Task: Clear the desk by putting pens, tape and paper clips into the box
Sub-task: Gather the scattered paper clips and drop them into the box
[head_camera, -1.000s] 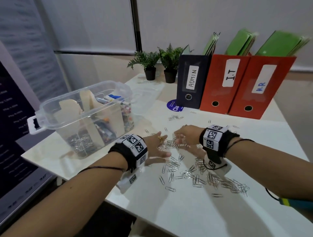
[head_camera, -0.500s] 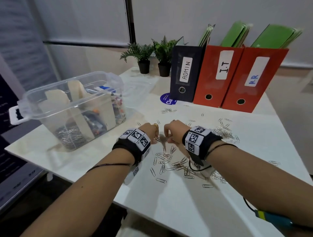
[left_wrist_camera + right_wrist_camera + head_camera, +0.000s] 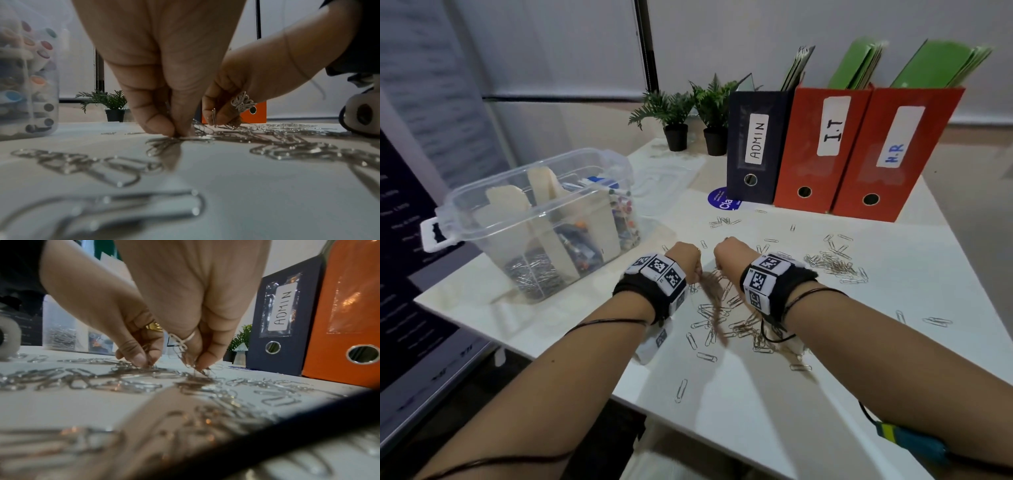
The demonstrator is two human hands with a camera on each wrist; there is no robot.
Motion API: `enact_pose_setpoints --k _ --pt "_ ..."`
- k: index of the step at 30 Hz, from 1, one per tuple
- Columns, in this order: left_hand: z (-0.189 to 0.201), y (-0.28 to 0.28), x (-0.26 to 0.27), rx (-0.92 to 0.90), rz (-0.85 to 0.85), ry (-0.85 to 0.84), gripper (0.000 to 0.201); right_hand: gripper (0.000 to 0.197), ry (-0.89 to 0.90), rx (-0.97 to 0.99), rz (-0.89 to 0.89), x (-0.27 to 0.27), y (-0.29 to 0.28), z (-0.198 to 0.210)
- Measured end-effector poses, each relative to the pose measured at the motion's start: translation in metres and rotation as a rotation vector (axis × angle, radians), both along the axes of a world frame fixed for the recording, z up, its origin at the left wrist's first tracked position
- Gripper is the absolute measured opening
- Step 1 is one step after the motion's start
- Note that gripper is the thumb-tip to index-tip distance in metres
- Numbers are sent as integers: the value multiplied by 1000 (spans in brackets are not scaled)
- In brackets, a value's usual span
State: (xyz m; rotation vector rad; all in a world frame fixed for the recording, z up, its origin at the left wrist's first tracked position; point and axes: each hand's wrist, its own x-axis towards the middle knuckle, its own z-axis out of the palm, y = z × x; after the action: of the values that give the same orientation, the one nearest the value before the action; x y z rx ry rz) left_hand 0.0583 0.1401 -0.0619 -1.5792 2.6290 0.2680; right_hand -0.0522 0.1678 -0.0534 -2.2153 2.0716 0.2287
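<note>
Silver paper clips (image 3: 717,318) lie scattered over the white desk (image 3: 774,394), with a denser heap (image 3: 832,265) to the right. My left hand (image 3: 686,257) and right hand (image 3: 727,253) sit close together over the middle clips, fingers bunched downward. In the left wrist view the left fingertips (image 3: 164,128) pinch a bundle of paper clips (image 3: 193,138) against the desk. In the right wrist view the right fingertips (image 3: 205,361) pinch several paper clips (image 3: 197,371), with the left hand (image 3: 135,353) beside them. The clear plastic box (image 3: 541,219) stands open at the left, holding clips, pens and dividers.
Three upright binders, navy ADMIN (image 3: 755,147) and two red ones (image 3: 825,144), stand along the back. Two small potted plants (image 3: 676,120) sit behind the box. A clear lid (image 3: 671,178) lies by the box. The desk's front edge runs just under my forearms.
Both hands went from lying spread over the clips to standing side by side with fingers bunched, pinching clips. The clips under them have been drawn into a tighter cluster.
</note>
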Motion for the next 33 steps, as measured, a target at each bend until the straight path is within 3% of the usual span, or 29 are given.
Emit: enact_pose_setpoints --k 3,6,8,11,17,23,27,33 --pt "6 2 4 16 2 28 21 20 -37 -25 -28 -5 -2 1" --pt "17 2 11 3 23 90 22 31 -56 -39 -25 -9 -4 1" --pt "31 2 17 -27 39 148 21 21 -103 -49 -35 -10 -6 4" --pt "59 -1 32 -123 92 277 18 31 -149 -76 -17 -14 -7 14" --pt "109 -1 94 -354 272 473 12 28 -285 -189 12 2 -6 49" --pt "134 -5 186 -572 496 526 14 27 -401 -313 217 70 -25 107" --pt "123 -18 228 -495 668 442 11 27 -469 -404 356 138 -45 140" --pt "117 -22 240 -354 674 393 25 26 -520 -365 406 219 -75 149"
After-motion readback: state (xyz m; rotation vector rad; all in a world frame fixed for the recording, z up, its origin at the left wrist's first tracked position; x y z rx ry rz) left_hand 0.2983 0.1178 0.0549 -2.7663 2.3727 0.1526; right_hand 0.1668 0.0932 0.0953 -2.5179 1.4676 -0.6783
